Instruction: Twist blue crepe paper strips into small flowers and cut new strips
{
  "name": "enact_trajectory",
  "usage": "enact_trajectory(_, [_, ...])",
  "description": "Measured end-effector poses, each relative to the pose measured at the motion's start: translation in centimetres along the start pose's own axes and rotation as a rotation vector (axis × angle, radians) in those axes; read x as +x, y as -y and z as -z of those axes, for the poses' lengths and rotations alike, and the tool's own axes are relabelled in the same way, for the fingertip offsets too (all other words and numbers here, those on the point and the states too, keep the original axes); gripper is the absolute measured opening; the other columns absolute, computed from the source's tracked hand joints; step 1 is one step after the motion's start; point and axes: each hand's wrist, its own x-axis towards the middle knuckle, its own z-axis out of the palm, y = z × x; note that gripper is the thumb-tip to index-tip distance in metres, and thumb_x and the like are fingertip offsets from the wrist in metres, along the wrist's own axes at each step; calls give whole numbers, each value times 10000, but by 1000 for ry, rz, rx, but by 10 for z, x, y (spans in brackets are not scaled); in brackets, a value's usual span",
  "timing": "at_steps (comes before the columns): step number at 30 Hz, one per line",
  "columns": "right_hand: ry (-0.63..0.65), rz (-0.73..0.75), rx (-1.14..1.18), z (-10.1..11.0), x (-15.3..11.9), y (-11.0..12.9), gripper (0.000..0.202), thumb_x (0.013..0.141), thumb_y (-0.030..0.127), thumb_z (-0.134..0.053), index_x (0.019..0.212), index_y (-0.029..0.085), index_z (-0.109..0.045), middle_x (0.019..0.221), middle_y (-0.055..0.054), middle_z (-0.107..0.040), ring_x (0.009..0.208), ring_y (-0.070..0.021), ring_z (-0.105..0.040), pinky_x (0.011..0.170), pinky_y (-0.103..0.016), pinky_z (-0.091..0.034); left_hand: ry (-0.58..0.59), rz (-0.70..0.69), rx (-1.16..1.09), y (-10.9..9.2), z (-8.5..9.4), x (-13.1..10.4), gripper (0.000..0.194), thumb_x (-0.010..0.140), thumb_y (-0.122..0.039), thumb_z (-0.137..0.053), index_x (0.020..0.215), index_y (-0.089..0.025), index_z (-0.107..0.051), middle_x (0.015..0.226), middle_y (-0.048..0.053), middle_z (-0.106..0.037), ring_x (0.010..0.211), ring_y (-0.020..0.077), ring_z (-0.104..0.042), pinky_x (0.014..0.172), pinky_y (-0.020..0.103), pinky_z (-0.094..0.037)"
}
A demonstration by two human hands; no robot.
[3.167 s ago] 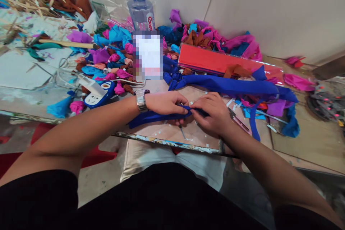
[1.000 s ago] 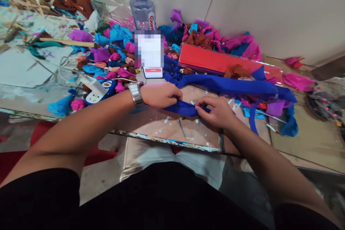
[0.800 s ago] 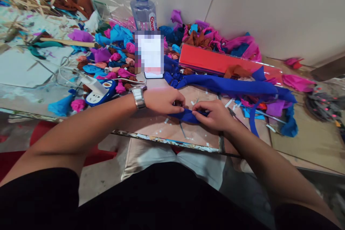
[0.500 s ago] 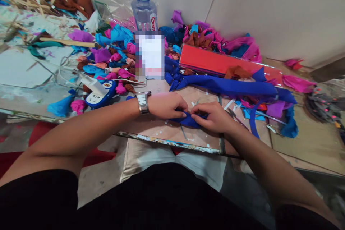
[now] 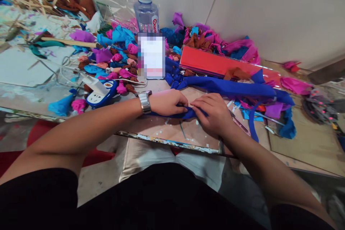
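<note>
A dark blue crepe paper strip (image 5: pixel 184 115) stretches low over the table's front part, between my two hands. My left hand (image 5: pixel 168 102), with a metal watch at the wrist, has its fingers curled closed on the strip. Closed on the strip's right part, my right hand (image 5: pixel 214 113) bends its fingers close to the left fingertips. The fingers hide some of the strip. Behind the hands lies a longer blue crepe paper piece (image 5: pixel 229 87), near a cluster of twisted blue pieces (image 5: pixel 175 79). A pinkish tool (image 5: pixel 241 123) lies partly hidden beside my right wrist.
A phone (image 5: pixel 152 55), blurred out, leans against a water bottle (image 5: pixel 146 14). Rolled paper pieces in several colours (image 5: pixel 115 57) cover the back left. A blue power socket (image 5: pixel 101 97) with a white cable sits left. A red paper pack (image 5: pixel 215 63) lies behind the long blue piece.
My right hand has turned, its back now raised more and its fingers laid over the strip. The strip between the hands appears narrower. My left hand has barely moved; the view shifted slightly.
</note>
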Motion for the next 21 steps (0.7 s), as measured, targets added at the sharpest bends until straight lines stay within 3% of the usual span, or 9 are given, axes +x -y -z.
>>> enact_trajectory(7, [71,-87,126,-5,0,2,138,1020,323,-649,1028,219,-739,963,-66,-788,950,-260,-700,932,-464,-476,3,-19,-39,-2,0,-1,277,972,-341,-577,943,-163,-788,690,-14,-655,592,91,-490,578,234,-310])
enact_trajectory(13, [25,-75,181,-7,1,2,81,998,284,-682,1002,227,-740,925,-44,-787,900,-236,-705,909,-428,-485,48,5,-97,0,-1,-1,275,943,-326,-579,916,-142,-782,650,-26,-623,571,81,-459,566,224,-310])
enact_trajectory(21, [-71,6,138,-10,1,1,44,982,254,-709,997,245,-749,880,-19,-798,836,-217,-710,891,-427,-481,116,60,-305,3,-1,1,273,919,-351,-604,933,-135,-771,711,-10,-711,586,84,-521,571,202,-361])
